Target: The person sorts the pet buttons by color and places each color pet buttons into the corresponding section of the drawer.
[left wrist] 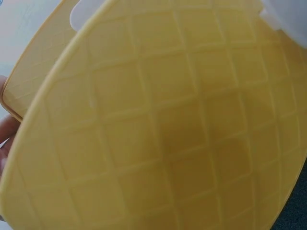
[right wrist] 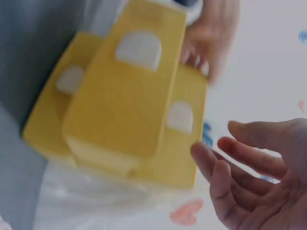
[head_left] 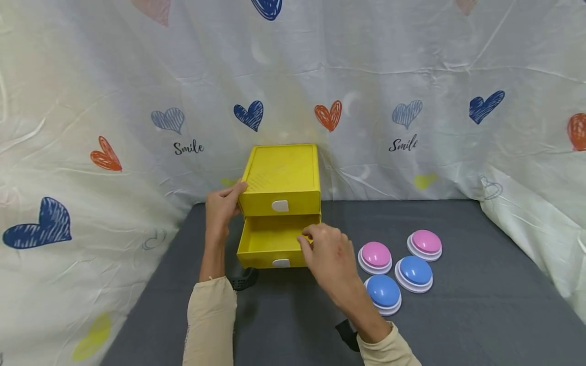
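A yellow drawer unit with white tab handles stands against the curtain. Its middle drawer is pulled out, and the inside visible in the head view is bare. My left hand grips the unit's upper left edge, the fingertips right at the corner. Over the right front corner of the pulled-out drawer hovers my right hand, fingers loosely bent and holding nothing. The right wrist view shows those fingers apart from the unit. Also there, the bottom drawer sits pushed in; the pulled-out one hides it in the head view.
Right of the unit, two pink push buttons and two blue push buttons on white bases rest on the dark grey table. A white curtain printed with hearts hangs behind.
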